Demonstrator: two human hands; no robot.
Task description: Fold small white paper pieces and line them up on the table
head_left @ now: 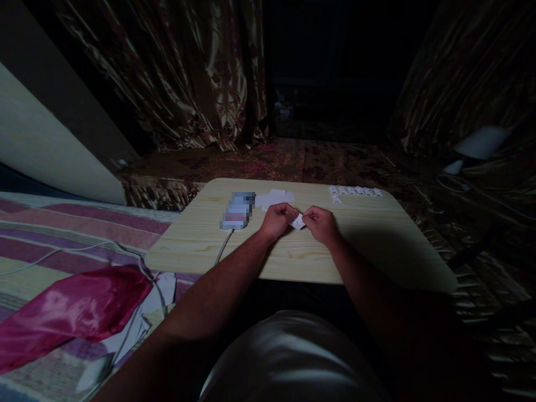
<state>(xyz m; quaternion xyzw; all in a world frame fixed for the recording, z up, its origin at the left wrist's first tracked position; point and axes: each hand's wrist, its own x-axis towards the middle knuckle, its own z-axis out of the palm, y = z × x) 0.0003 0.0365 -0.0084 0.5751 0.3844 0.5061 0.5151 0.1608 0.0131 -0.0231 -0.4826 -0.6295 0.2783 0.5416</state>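
My left hand and my right hand meet over the middle of a small light wooden table. Both pinch one small white piece of paper between their fingertips, with the fingers curled closed around it. Just beyond my hands lie loose white paper pieces. A row of several small folded white paper pieces sits along the table's far right edge.
A blurred phone-like object lies on the table's left with a cable running off the near edge. A striped blanket with a red plastic bag is at left. Dark curtains hang behind; a white lamp is at right.
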